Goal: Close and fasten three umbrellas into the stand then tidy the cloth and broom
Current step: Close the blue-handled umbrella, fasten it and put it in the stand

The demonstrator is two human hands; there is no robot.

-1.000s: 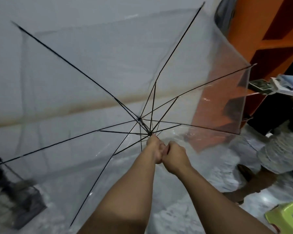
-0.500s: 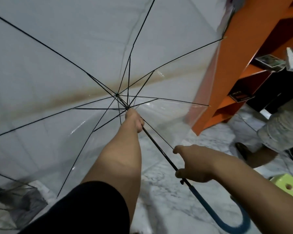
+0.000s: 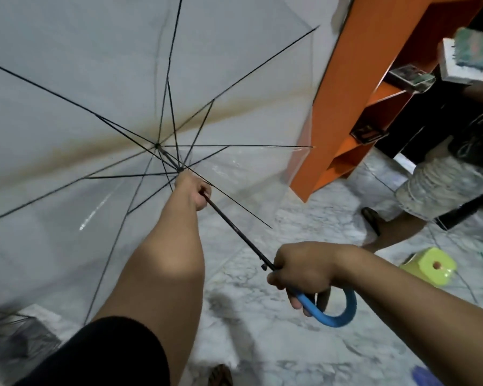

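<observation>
A clear plastic umbrella [image 3: 101, 87] with black ribs is spread open in front of me, its canopy facing the white wall. My left hand [image 3: 194, 192] grips the black shaft just below the runner where the ribs meet. My right hand [image 3: 301, 270] grips the top of the blue hooked handle [image 3: 339, 316], low and to the right. The shaft [image 3: 234, 227] runs bare between my two hands. A black wire stand [image 3: 9, 338] shows blurred through the canopy at the lower left.
An orange shelf unit [image 3: 354, 87] stands at the right, close to the canopy's edge. Another person [image 3: 441, 185] stands beside it holding a box. A yellow-green stool [image 3: 427, 267] sits on the marble floor [image 3: 262, 344]. A foot shows at the bottom edge.
My right hand has slid down the shaft from beside my left hand to the blue handle. The open canopy has swung up and to the left.
</observation>
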